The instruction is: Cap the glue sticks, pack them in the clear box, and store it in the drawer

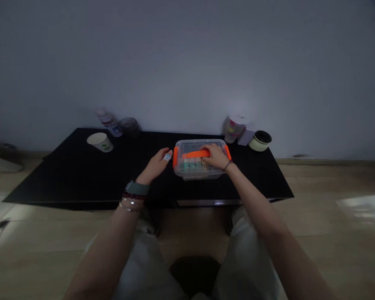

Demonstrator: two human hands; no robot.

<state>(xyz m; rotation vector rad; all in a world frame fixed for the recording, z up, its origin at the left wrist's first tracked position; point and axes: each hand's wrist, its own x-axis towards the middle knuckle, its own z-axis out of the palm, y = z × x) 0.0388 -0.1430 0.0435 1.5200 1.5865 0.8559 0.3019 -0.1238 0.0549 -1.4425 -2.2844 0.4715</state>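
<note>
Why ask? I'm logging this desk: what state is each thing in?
Clear plastic box: lid on.
Coloured items: inside the box.
Orange handle: lying across the lid.
Right hand: on the handle.
Left hand: open, beside the box, one finger bandaged.
Paper cup: no lid.
Bottle: standing by the wall, blurred.
Cream pot: upright, dark top.
</note>
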